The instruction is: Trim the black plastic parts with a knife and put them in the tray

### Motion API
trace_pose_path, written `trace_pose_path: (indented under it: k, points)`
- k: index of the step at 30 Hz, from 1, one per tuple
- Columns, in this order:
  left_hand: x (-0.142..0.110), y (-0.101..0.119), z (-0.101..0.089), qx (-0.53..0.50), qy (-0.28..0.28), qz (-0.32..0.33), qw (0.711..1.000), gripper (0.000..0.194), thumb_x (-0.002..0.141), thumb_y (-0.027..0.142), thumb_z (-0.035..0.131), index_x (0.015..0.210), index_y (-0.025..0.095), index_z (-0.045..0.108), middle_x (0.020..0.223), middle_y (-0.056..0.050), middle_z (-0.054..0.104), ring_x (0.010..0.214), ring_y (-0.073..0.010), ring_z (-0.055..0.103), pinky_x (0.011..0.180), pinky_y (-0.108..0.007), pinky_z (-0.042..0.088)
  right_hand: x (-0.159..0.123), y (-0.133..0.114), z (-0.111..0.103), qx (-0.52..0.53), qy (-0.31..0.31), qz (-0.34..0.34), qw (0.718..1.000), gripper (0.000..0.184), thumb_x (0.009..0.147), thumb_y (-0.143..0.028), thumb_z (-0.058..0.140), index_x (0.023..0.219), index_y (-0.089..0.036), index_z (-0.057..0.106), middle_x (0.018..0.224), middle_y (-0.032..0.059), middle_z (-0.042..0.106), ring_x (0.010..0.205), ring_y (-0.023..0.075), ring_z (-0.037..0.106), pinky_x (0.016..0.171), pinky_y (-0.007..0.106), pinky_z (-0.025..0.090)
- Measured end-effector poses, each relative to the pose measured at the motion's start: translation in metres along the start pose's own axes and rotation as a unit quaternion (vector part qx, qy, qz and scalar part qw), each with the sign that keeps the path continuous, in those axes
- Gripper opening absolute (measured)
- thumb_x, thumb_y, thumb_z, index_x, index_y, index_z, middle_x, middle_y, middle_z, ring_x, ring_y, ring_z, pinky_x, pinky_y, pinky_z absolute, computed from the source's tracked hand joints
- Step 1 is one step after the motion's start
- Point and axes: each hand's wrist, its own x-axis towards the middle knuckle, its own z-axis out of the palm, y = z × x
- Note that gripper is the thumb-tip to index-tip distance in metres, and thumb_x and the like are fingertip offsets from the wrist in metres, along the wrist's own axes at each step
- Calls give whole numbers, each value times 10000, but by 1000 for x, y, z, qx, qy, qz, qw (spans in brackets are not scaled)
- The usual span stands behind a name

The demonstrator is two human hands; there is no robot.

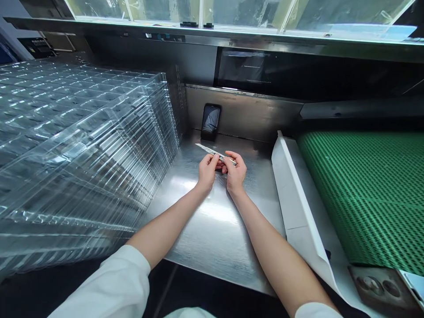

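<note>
My left hand [207, 171] and my right hand [236, 171] are close together above the bare metal tray. Between their thumbs and fingers they pinch a thin, narrow bundle of pale strips [207, 149] with dark marks along it. Its far left end points up and to the left, tapering past my left hand. My right fingers cover part of the other end. What kind of strips they are I cannot make out. Just beyond the hands, a black phone [211, 121] leans upright against the metal back wall.
Tall stacks of clear plastic trays [132, 106] stand at the left. A white raised divider [294, 198] borders the work surface [212, 247] on the right, with a green perforated conveyor belt [374, 190] beyond it. Lit clear panels [232, 13] run across the top.
</note>
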Motion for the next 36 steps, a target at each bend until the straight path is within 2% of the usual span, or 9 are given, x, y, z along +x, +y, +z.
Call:
trace_pose_path:
  k: [5,8,13,21,26,33,36]
  points:
    - [3,1,-3,-35,20,-40,998,292,956,318,686,730,156,596,716,-18,649,622,-114,624,679,-253,539,1,-1,0,22,4,12,1000,310,764,-363,744,1025,-204,695,668,-51,579,490,118,479,484,259,389]
    - [4,3,-4,-45,22,-58,997,304,965,333,687,736,154,598,715,-14,642,626,-114,631,700,-259,545,2,-2,0,25,-2,30,999,313,764,-411,742,995,-203,699,656,-44,586,477,117,472,471,259,375]
    - [3,2,-3,-36,13,-43,998,381,946,411,730,700,158,588,676,-4,604,605,-114,615,663,-257,535,2,-2,-1,14,-9,38,999,288,789,-455,712,933,-206,703,604,-58,537,457,117,456,462,263,363]
    - [1,2,-2,-27,-17,-35,999,463,868,535,785,699,175,548,617,13,574,543,-108,582,580,-247,498,1,-4,0,-5,1,42,999,320,775,-474,718,940,-201,699,607,-53,528,479,133,461,471,274,383]
    - [0,1,-2,-7,-29,-31,999,443,832,520,811,721,179,551,617,17,584,545,-109,580,590,-249,501,1,-3,-1,-22,4,28,999,336,770,-461,718,979,-199,694,664,-40,550,512,133,466,478,272,399]
    - [-2,8,0,-18,-8,-63,998,467,912,563,709,704,179,546,620,-3,584,555,-124,599,586,-255,495,0,-5,0,-5,3,37,999,320,773,-436,722,985,-199,692,619,-57,524,497,137,476,480,271,405]
    - [-2,8,0,-24,-5,-64,998,429,939,510,679,701,178,550,613,-3,576,579,-132,615,597,-255,503,0,-5,0,-7,2,35,999,318,769,-441,727,966,-193,704,629,-48,541,503,139,480,475,269,402]
